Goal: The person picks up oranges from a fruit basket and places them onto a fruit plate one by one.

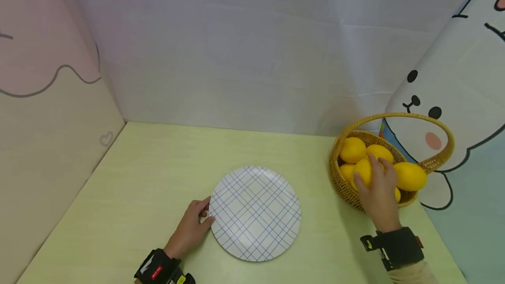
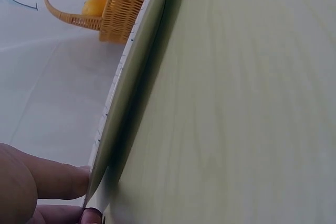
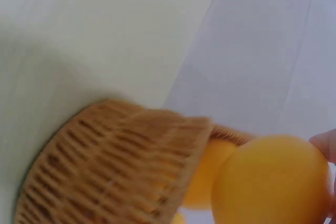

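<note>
A round white plate [image 1: 255, 214] with a blue crosshatch pattern is on the table. My left hand [image 1: 192, 222] pinches its left rim, thumb [image 2: 58, 179] on one face and fingers round the edge. On the right, a wicker basket [image 1: 344, 189] holds several yellow lemons. Over the basket, my right hand [image 1: 378, 194] grips a lemon [image 1: 362, 171] between thumb and fingers. That lemon [image 3: 273, 182] looms large in the right wrist view, with fingertips at its right side. Another lemon [image 1: 410, 176] lies just right of the hand, by the basket rim.
The basket's tall arched handle [image 1: 402, 115] rises behind and to the right of the right hand. A pale wooden table [image 1: 158, 165] extends around the plate. Printed cloth walls [image 1: 244, 56] border the table at the back and both sides.
</note>
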A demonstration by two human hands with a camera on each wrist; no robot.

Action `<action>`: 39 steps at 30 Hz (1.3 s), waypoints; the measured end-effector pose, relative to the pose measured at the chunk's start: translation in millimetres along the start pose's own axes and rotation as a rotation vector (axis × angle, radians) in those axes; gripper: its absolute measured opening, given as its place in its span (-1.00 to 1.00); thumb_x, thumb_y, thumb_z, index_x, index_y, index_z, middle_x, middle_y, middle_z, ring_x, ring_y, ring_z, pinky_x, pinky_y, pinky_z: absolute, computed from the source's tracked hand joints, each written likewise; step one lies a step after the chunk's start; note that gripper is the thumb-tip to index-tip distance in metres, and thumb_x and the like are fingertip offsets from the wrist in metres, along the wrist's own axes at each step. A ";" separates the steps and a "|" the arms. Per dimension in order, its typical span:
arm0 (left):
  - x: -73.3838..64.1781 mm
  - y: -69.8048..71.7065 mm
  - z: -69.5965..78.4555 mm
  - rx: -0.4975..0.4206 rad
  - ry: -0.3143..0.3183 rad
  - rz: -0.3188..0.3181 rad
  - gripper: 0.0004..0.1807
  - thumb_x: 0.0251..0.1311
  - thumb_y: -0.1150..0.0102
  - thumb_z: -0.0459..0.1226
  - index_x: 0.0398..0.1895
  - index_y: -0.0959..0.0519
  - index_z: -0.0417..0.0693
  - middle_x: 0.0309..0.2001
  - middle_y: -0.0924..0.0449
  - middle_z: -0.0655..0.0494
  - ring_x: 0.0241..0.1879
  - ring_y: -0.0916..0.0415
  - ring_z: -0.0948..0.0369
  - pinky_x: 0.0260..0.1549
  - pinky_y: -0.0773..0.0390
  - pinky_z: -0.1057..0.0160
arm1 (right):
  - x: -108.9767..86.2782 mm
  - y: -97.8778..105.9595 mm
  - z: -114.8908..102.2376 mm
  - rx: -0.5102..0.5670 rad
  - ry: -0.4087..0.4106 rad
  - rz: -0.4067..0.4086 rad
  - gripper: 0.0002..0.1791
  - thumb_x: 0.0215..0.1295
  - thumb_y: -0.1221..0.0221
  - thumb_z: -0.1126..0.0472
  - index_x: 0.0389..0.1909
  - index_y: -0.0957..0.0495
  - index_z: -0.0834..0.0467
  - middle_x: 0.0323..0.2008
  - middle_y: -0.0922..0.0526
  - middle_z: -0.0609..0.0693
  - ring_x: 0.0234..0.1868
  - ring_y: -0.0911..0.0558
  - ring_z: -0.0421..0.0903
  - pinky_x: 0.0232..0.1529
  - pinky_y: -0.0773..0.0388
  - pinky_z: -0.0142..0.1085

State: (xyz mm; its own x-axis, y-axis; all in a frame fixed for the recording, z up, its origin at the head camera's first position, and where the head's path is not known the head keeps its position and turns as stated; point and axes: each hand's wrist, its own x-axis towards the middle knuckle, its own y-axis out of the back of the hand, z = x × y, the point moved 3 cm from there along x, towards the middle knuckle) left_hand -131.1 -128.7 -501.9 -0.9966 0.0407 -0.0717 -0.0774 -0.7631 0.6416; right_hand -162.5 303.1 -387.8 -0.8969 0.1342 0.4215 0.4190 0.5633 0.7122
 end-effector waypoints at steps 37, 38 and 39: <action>-4.5 10.0 0.2 -0.006 -0.031 -0.009 -0.34 0.15 -0.17 -0.39 0.36 -0.28 -0.37 -0.17 -0.28 0.00 -0.18 -0.25 0.15 -0.29 -0.28 0.20 | 7.0 -161.7 -170.2 -0.404 1.040 -0.485 -0.33 0.24 -0.18 0.08 0.38 -0.29 0.10 0.36 -0.24 0.13 0.37 -0.17 0.07 0.38 -0.04 -0.13; -4.3 10.0 0.4 -0.005 -0.033 -0.008 -0.34 0.15 -0.17 -0.39 0.36 -0.28 -0.37 -0.17 -0.28 0.00 -0.18 -0.25 0.15 -0.29 -0.28 0.20 | 6.7 -166.1 -173.2 -0.440 1.070 -0.489 -0.35 0.26 -0.16 0.08 0.38 -0.29 0.09 0.36 -0.24 0.13 0.37 -0.17 0.07 0.38 -0.02 -0.13; -4.2 10.1 0.5 -0.005 -0.034 -0.008 -0.34 0.15 -0.17 -0.39 0.35 -0.28 -0.38 -0.17 -0.28 0.00 -0.18 -0.25 0.15 -0.29 -0.29 0.20 | 6.4 -171.1 -175.5 -0.476 1.100 -0.490 -0.36 0.28 -0.14 0.07 0.38 -0.28 0.09 0.37 -0.23 0.13 0.38 -0.16 0.07 0.39 0.00 -0.12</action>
State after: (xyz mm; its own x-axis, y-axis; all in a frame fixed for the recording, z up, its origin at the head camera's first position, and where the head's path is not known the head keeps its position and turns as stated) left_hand -127.8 -136.3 -494.7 -0.9963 0.0690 -0.0506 -0.0854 -0.7662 0.6369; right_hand -215.0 64.5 -408.4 -0.4785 -0.8673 0.1371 0.2944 -0.0113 0.9556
